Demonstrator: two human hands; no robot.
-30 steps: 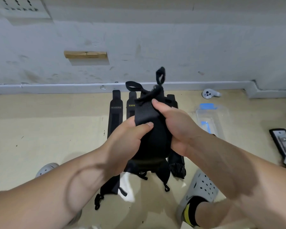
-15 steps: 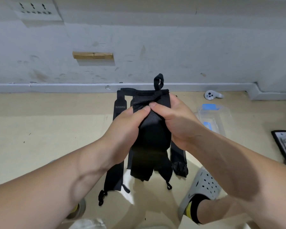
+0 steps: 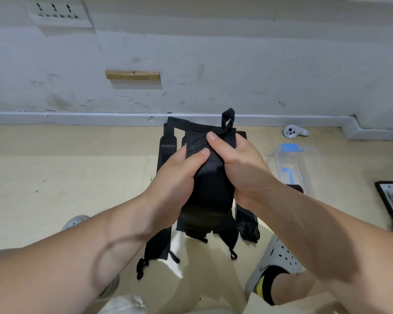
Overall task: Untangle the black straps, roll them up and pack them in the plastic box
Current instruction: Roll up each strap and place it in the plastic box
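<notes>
Beige floor [image 3: 55, 177] by a scuffed wall: left hand [image 3: 175, 182] and right hand [image 3: 243, 168], both in a tight grip round the black strap [image 3: 210, 191], raised above more straps [image 3: 166, 159]; plastic box [image 3: 304, 168] lies right.

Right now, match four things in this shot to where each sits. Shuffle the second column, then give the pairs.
1. black strap with upright loop
2. plastic box
3. controller
4. wooden block

A. on the wall
B. on the floor by the baseboard
C. gripped by left hand and right hand
D. on the floor, right of the right hand

Pairs: 1-C, 2-D, 3-B, 4-A
</notes>
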